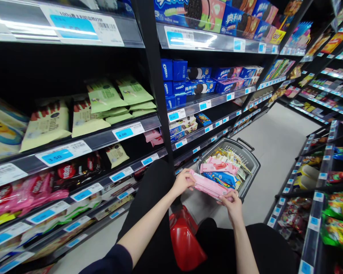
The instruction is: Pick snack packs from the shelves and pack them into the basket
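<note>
I hold a stack of long pink snack packets (208, 185) between both hands, low in front of me. My left hand (183, 181) grips the stack's left end with fingers curled over it. My right hand (231, 201) clasps the right end from below. Just beyond the packets stands a grey shopping basket (253, 161) filled with several snack packs, another pink packet (218, 167) lying on top. My knees in black trousers show below my arms.
Shelves of snacks run along my left: green and cream packets (104, 97), blue Oreo boxes (174, 70), pink packs (23, 194) lower down. More shelves (326, 182) line the right. A red object (185, 239) sits on the floor by my legs. The pale aisle floor (277, 140) stretches ahead.
</note>
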The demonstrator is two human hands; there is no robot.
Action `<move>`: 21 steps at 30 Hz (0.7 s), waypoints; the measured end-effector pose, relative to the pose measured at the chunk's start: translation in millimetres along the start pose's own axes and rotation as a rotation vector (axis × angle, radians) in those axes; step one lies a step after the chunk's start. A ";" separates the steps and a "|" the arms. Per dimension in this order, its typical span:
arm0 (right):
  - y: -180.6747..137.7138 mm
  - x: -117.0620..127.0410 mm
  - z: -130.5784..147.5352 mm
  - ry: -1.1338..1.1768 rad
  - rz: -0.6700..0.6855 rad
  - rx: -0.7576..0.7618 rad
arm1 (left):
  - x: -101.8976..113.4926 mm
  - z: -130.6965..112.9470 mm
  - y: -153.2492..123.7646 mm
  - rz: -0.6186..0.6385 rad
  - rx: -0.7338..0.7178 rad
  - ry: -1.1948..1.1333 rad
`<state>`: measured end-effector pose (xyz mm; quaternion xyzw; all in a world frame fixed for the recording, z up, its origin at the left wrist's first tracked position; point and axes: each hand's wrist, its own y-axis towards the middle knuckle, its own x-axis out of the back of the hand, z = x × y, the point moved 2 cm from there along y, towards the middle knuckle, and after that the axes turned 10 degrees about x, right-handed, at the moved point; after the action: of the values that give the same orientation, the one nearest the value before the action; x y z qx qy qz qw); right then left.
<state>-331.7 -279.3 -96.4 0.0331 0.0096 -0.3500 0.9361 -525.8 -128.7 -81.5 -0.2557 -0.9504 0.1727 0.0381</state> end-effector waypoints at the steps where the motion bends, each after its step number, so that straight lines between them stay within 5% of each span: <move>1: -0.2 -2.4 -0.8 0.019 -0.029 -0.009 | 0.2 -1.5 -1.3 -0.029 -0.011 -0.002; 6: -1.1 -10.5 -8.9 -0.003 -0.194 -0.035 | -2.0 -5.6 -6.5 -0.114 -0.090 0.024; 11: 1.7 -9.3 -10.6 0.050 -0.172 -0.024 | -3.3 -2.7 -4.4 -0.098 -0.054 -0.092; 17: 0.5 -7.5 0.1 0.143 -0.226 0.039 | -8.4 -2.3 -7.4 0.063 -0.033 -0.223; 21: -4.0 -14.6 1.7 0.184 -0.233 0.038 | -11.1 0.1 -9.4 0.017 -0.045 -0.231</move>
<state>-345.4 -272.9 -94.4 0.0814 0.0925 -0.4518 0.8836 -520.6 -141.9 -78.1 -0.2430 -0.9499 0.1801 -0.0787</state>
